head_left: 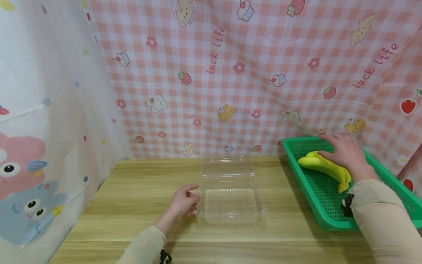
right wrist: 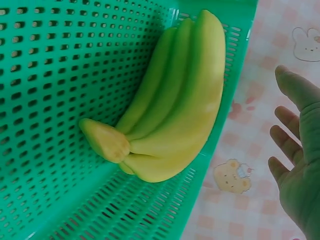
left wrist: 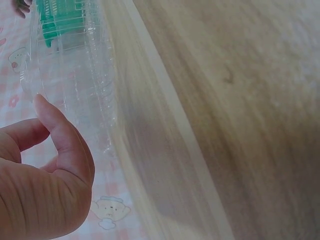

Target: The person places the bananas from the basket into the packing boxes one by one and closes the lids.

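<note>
The bananas [head_left: 324, 167] lie in the basket [head_left: 339, 224], near its far left corner. They are probably light, stiff and somewhat slippery (they look quite smooth), so the thick middle should give the better hold. The right hand [head_left: 346, 152] is near them, fingers apart and empty; the left hand [head_left: 182, 201], also empty, bends loosely beside the box [head_left: 230, 205].

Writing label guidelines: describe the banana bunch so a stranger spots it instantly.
At the wooden tabletop's right side in the head view sits a green perforated basket. Inside lies the banana bunch, stem end nearer the camera. Its curved yellow fruit sets it apart from the basket and the clear plastic container.
</note>
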### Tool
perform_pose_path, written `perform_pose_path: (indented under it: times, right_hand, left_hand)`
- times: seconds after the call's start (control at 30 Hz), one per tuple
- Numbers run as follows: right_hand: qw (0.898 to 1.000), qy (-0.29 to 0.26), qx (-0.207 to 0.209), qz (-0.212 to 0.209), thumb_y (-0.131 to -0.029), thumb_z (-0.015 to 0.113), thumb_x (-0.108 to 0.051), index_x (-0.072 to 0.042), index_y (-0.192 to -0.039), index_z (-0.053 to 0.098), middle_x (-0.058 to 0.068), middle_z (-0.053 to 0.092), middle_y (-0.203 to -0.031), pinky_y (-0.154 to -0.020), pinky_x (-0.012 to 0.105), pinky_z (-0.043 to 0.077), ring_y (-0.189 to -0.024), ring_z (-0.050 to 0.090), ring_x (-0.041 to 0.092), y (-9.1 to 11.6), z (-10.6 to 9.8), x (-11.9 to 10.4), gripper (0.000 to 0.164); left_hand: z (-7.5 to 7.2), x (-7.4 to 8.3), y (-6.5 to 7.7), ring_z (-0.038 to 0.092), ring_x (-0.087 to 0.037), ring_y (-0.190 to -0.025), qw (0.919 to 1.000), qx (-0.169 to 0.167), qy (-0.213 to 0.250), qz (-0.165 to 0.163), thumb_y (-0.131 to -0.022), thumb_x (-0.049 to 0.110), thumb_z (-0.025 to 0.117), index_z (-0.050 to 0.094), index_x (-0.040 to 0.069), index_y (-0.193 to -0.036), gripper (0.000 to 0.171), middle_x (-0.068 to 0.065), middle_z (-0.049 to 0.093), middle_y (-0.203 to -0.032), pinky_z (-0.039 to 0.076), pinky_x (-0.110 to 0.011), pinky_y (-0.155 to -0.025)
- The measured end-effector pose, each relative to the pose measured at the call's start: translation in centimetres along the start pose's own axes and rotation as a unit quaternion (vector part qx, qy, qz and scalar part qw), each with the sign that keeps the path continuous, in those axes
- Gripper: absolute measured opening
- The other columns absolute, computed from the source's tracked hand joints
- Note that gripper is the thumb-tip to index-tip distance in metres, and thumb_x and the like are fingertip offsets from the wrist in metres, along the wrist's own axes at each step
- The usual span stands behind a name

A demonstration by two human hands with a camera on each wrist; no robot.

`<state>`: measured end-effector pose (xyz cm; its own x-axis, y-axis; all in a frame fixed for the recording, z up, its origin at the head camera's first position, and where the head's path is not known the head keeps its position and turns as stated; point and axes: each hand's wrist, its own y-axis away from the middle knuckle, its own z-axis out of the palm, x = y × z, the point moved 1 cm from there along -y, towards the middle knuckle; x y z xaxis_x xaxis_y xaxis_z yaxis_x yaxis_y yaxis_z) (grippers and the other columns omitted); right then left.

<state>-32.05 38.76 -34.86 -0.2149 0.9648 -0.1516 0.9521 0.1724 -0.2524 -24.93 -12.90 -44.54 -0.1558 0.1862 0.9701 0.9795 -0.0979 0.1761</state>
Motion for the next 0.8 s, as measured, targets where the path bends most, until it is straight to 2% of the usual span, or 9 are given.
perform_pose_path:
  times: [0.2, 0.43, 0.8]
  right_hand:
    - [1.000, 0.000, -0.022, 0.007, -0.093, 0.067, -0.039, -0.004, -0.145, 0.043, 0.035, 0.041, -0.138, -0.093, 0.075, 0.034, -0.120, 0.038, 0.059, -0.1, 0.7, 0.5, 0.067]
    - [0.999, -0.001, -0.032, 0.010, -0.092, 0.068, -0.041, -0.004, -0.146, 0.041, 0.035, 0.039, -0.141, -0.095, 0.075, 0.031, -0.122, 0.034, 0.059, 0.0, 1.6, 0.9, 0.070]
    - [0.999, -0.014, -0.047, 0.005, -0.090, 0.070, -0.045, -0.004, -0.149, 0.038, 0.035, 0.035, -0.142, -0.094, 0.075, 0.033, -0.122, 0.033, 0.059, 0.2, 3.0, 1.4, 0.079]
  left_hand:
    - [0.1, -0.1, -0.1, 0.053, -0.014, -0.057, 1.0000, 0.002, 0.000, 0.002, -0.093, -0.003, 0.062, 0.048, -0.004, -0.141, 0.050, -0.007, 0.053, -0.082, 0.050, -0.024, -0.045]
    - [0.0, -0.2, -0.2, 0.053, -0.013, -0.057, 1.0000, -0.003, 0.000, 0.000, -0.094, -0.003, 0.061, 0.047, -0.004, -0.142, 0.050, -0.007, 0.054, -0.082, 0.051, -0.023, -0.046]
    - [-0.1, -0.2, -0.1, 0.053, -0.013, -0.057, 0.9999, -0.010, -0.001, 0.006, -0.094, -0.003, 0.061, 0.046, -0.005, -0.142, 0.050, -0.007, 0.054, -0.082, 0.050, -0.023, -0.046]
